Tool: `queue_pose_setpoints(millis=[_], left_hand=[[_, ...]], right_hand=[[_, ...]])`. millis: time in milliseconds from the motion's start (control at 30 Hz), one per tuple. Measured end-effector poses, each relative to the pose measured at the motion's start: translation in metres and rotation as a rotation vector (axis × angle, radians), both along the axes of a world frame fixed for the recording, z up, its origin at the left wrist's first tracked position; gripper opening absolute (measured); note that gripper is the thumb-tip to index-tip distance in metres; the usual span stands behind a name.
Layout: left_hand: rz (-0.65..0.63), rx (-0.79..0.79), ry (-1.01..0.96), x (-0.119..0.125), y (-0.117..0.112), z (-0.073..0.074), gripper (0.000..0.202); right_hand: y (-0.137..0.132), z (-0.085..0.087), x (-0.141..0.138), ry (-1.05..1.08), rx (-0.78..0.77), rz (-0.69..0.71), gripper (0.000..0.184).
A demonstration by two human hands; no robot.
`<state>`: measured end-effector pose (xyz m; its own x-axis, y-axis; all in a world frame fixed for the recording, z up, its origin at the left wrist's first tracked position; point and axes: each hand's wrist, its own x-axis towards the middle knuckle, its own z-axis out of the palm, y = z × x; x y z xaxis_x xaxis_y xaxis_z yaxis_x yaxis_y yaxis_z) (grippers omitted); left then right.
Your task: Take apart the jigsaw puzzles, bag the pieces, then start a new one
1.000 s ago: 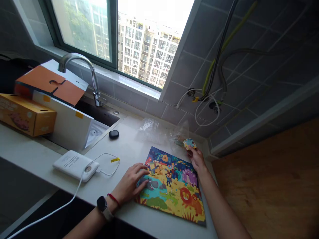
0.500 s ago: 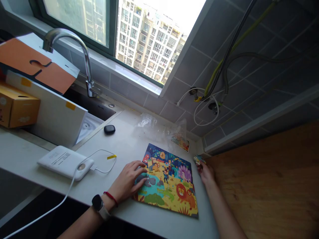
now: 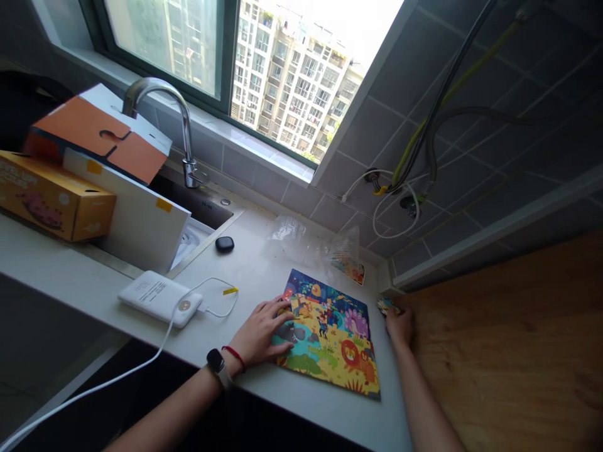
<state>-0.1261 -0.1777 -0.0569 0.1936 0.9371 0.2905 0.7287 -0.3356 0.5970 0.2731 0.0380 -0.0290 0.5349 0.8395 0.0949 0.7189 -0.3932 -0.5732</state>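
A colourful animal jigsaw puzzle (image 3: 330, 339) lies flat on the white counter, showing lions, a hippo and a peacock. My left hand (image 3: 264, 329) rests palm down on its left edge, fingers apart, with a watch and a red cord on the wrist. Beyond the puzzle's right edge, my right hand (image 3: 400, 326) has its fingers closed around a small stack of puzzle pieces (image 3: 386, 306), by the wooden panel. Part of that stack is hidden by the fingers.
Clear plastic bags (image 3: 301, 238) and a printed card (image 3: 353, 271) lie behind the puzzle. To the left are a black case (image 3: 225, 244), a white power bank (image 3: 155, 298) with its cable, an orange box (image 3: 70, 201) and the sink (image 3: 211, 216). A wooden panel (image 3: 509, 339) borders the right side.
The camera has turned left, so the scene sits further right in view. Both hands keep about the same places, left on the puzzle and right around the pieces.
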Motion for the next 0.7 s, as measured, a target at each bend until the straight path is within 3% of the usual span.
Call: queue_pose_setpoints(millis=[167,333,433,600,700], left_hand=[[-0.029,-0.026,0.010,-0.001,0.001,-0.005,0.078],[-0.036,-0.026,0.015,0.000,0.001,-0.006,0.083],[-0.029,-0.012,0.018,0.001,0.001,-0.006,0.077],[-0.023,-0.010,0.042,0.002,0.000,-0.006,0.071],[-0.025,-0.008,0.060,0.002,0.000,-0.005,0.069]], right_hand=[[-0.010,0.012,-0.005,-0.123,-0.080,0.017,0.051],[-0.032,0.020,-0.024,-0.142,-0.065,0.112,0.055],[-0.055,0.020,-0.044,-0.114,-0.034,0.318,0.054],[-0.093,0.022,-0.085,-0.038,-0.054,0.781,0.039],[-0.104,0.029,-0.112,-0.097,-0.062,1.085,0.034]])
